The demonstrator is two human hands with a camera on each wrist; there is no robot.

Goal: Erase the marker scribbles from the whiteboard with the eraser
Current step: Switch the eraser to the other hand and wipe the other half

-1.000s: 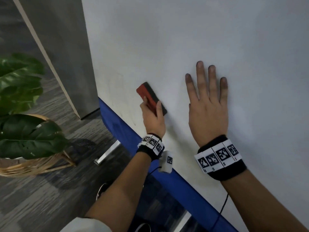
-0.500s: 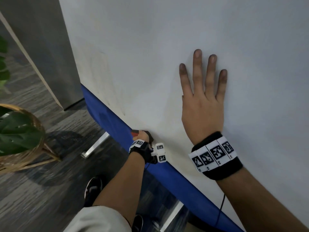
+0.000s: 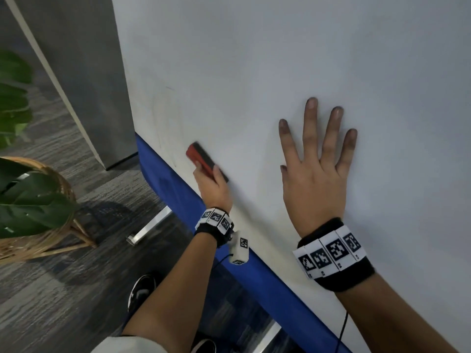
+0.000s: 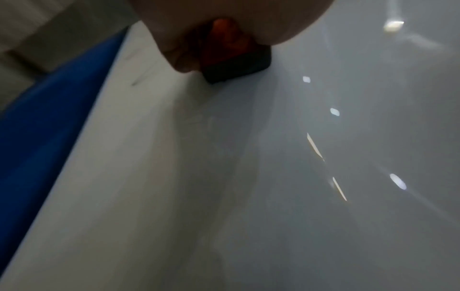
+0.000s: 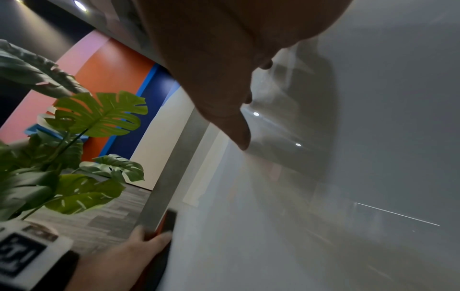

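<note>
Whiteboard point(image 3: 280, 59), smooth and glossy with a blue lower edge, fills the right. Right hand point(image 3: 316, 179) lies flat on it, fingers straight and spread, holding nothing. Left hand point(image 3: 212, 191) grips the blocky red eraser point(image 3: 201, 157), its dark felt face against the board beside faint marker streaks point(image 3: 168, 118).

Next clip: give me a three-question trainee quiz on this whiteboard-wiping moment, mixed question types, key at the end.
1. True or false: the left hand grips the red-backed, black-felt eraser.
2. The right hand is: A) holding a marker, B) flat against the white whiteboard, C) hanging free.
3. Fill in: faint marker traces remain near the board's blue ___.

Key: 1 true; 2 B; 3 edge strip.
</note>
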